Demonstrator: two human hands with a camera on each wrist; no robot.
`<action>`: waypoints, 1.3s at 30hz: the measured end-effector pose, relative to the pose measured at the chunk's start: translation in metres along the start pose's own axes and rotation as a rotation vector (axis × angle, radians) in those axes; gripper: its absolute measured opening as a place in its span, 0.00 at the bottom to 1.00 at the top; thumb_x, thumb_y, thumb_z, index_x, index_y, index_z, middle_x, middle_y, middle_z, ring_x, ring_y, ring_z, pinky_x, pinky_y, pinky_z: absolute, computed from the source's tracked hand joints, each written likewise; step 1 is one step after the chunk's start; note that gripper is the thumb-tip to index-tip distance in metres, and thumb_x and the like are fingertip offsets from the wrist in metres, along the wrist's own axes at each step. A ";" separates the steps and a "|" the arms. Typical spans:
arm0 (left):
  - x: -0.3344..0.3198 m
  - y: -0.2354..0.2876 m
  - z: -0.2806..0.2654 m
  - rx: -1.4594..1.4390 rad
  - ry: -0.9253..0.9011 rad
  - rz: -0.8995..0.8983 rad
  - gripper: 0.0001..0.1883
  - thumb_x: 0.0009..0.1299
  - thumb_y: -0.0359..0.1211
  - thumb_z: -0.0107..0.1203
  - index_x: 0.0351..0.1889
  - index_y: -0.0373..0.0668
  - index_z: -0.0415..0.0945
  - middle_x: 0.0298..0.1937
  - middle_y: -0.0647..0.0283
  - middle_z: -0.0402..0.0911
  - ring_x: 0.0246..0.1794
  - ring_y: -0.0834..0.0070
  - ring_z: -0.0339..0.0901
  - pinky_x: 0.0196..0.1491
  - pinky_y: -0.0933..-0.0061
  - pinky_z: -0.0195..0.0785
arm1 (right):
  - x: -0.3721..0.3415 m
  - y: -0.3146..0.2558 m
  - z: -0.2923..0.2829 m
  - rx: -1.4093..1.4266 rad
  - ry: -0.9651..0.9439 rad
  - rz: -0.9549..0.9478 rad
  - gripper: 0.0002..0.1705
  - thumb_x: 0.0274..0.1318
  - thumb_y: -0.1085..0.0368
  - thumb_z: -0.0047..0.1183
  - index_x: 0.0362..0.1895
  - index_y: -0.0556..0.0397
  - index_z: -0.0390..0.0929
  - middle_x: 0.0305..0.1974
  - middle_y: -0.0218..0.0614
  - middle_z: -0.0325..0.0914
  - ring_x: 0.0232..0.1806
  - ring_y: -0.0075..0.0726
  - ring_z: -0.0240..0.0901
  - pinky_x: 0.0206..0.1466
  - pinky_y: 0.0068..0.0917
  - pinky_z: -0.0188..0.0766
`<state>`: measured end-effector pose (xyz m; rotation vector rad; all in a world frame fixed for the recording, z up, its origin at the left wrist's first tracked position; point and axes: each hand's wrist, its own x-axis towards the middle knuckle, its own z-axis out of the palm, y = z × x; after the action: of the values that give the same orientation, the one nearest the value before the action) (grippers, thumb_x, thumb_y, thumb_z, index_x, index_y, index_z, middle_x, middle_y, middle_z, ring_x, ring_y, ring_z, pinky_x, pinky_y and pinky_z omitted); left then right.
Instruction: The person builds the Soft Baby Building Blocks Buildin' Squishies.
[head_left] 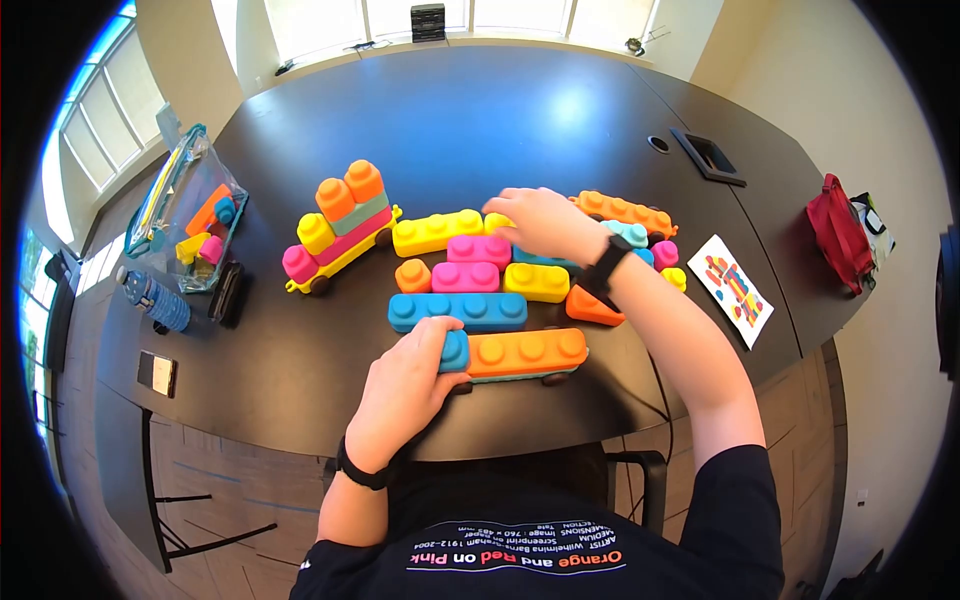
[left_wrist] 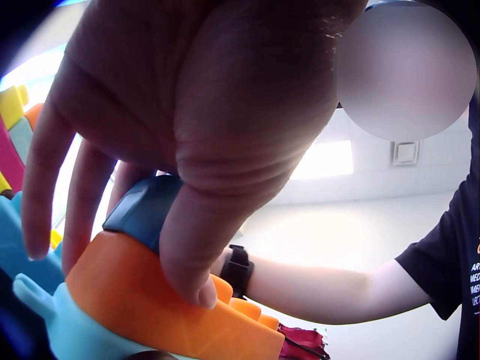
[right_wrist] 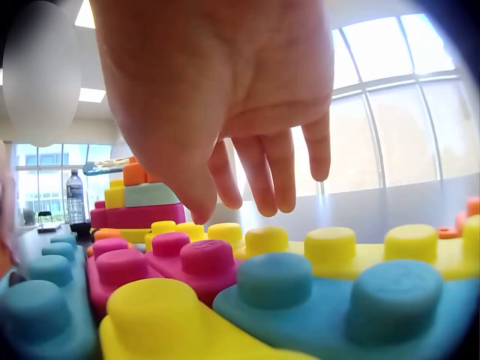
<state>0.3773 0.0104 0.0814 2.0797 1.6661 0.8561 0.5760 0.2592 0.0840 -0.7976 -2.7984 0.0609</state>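
On the near side of the table my left hand (head_left: 400, 392) grips a small blue block (head_left: 454, 352) at the left end of a long orange block (head_left: 528, 350). That orange block sits on a light-blue wheeled base (left_wrist: 75, 322); in the left wrist view my thumb lies along its side. My right hand (head_left: 550, 222) reaches over the laid-out blocks, fingers pointing down above yellow blocks (right_wrist: 330, 251) with nothing in its grasp. Below it are pink blocks (head_left: 478, 250), a short yellow block (head_left: 537, 283) and a teal block (right_wrist: 322, 300), partly hidden by the hand and forearm in the head view.
A built train car (head_left: 345, 228) stands at the left, an orange wheeled car (head_left: 632, 215) at the right. A long blue block (head_left: 458, 311) lies before the held car. Around the table are a clear bag (head_left: 215, 205), water bottle (head_left: 158, 300), picture card (head_left: 733, 290) and red bag (head_left: 838, 235).
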 end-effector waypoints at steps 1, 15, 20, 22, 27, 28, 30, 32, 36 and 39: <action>0.000 0.000 -0.001 0.002 0.002 0.000 0.28 0.66 0.33 0.72 0.61 0.46 0.72 0.51 0.47 0.84 0.52 0.41 0.81 0.50 0.50 0.77 | 0.012 -0.002 0.006 0.000 0.002 -0.002 0.20 0.67 0.57 0.61 0.59 0.50 0.81 0.51 0.44 0.84 0.51 0.54 0.83 0.55 0.47 0.80; 0.000 -0.003 -0.001 0.038 0.003 0.059 0.29 0.66 0.34 0.72 0.62 0.44 0.72 0.51 0.52 0.83 0.51 0.45 0.82 0.49 0.52 0.77 | 0.001 -0.032 -0.053 0.234 0.219 0.132 0.16 0.71 0.59 0.60 0.52 0.57 0.75 0.41 0.54 0.84 0.47 0.61 0.83 0.51 0.48 0.80; 0.000 -0.002 0.000 0.045 0.009 0.063 0.29 0.66 0.35 0.72 0.62 0.43 0.72 0.49 0.51 0.83 0.49 0.46 0.82 0.48 0.53 0.77 | -0.096 -0.054 -0.065 0.492 0.378 0.151 0.16 0.69 0.64 0.61 0.55 0.58 0.76 0.46 0.47 0.85 0.45 0.51 0.85 0.50 0.38 0.81; 0.000 -0.001 -0.001 0.045 0.010 0.057 0.29 0.66 0.35 0.72 0.62 0.44 0.72 0.49 0.50 0.83 0.49 0.45 0.82 0.48 0.52 0.77 | -0.135 -0.067 -0.051 0.619 0.393 0.244 0.17 0.69 0.67 0.60 0.58 0.59 0.77 0.51 0.41 0.84 0.49 0.37 0.86 0.56 0.33 0.82; 0.001 -0.002 -0.001 0.059 -0.010 0.051 0.28 0.66 0.36 0.73 0.61 0.45 0.72 0.48 0.49 0.83 0.48 0.44 0.82 0.46 0.51 0.76 | -0.171 -0.090 -0.020 0.932 0.360 0.309 0.19 0.69 0.68 0.58 0.61 0.59 0.74 0.52 0.40 0.83 0.55 0.31 0.82 0.60 0.30 0.79; 0.001 -0.002 -0.001 0.059 -0.014 0.051 0.28 0.66 0.36 0.73 0.61 0.45 0.72 0.48 0.49 0.83 0.48 0.44 0.82 0.46 0.51 0.76 | -0.172 -0.093 -0.016 0.936 0.356 0.302 0.19 0.69 0.68 0.57 0.62 0.59 0.74 0.52 0.41 0.83 0.57 0.34 0.81 0.61 0.31 0.78; 0.001 -0.003 -0.001 0.045 -0.008 0.044 0.29 0.66 0.36 0.73 0.61 0.45 0.72 0.48 0.48 0.83 0.47 0.44 0.82 0.46 0.52 0.76 | -0.176 -0.091 -0.014 0.869 0.325 0.292 0.20 0.69 0.68 0.57 0.63 0.59 0.74 0.53 0.42 0.83 0.58 0.37 0.81 0.62 0.33 0.77; 0.002 -0.003 -0.001 0.040 -0.005 0.055 0.29 0.66 0.36 0.73 0.61 0.45 0.72 0.48 0.48 0.83 0.48 0.43 0.82 0.47 0.52 0.76 | -0.174 -0.090 -0.015 0.801 0.294 0.275 0.21 0.69 0.68 0.57 0.64 0.59 0.73 0.54 0.44 0.83 0.59 0.41 0.81 0.64 0.35 0.76; 0.002 -0.003 -0.001 0.034 0.000 0.061 0.29 0.65 0.36 0.74 0.62 0.45 0.72 0.48 0.48 0.84 0.48 0.43 0.82 0.47 0.52 0.77 | -0.164 -0.097 -0.020 0.739 0.253 0.221 0.25 0.68 0.66 0.61 0.66 0.58 0.75 0.57 0.45 0.84 0.59 0.46 0.82 0.65 0.36 0.75; 0.002 -0.004 -0.001 0.037 -0.001 0.057 0.29 0.65 0.36 0.74 0.62 0.45 0.72 0.48 0.49 0.84 0.48 0.43 0.82 0.47 0.52 0.76 | -0.160 -0.099 -0.023 0.718 0.189 0.218 0.25 0.67 0.64 0.63 0.65 0.57 0.78 0.56 0.46 0.84 0.57 0.48 0.82 0.62 0.37 0.77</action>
<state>0.3740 0.0128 0.0798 2.1617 1.6411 0.8474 0.6620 0.0903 0.0834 -0.8423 -2.2370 0.9101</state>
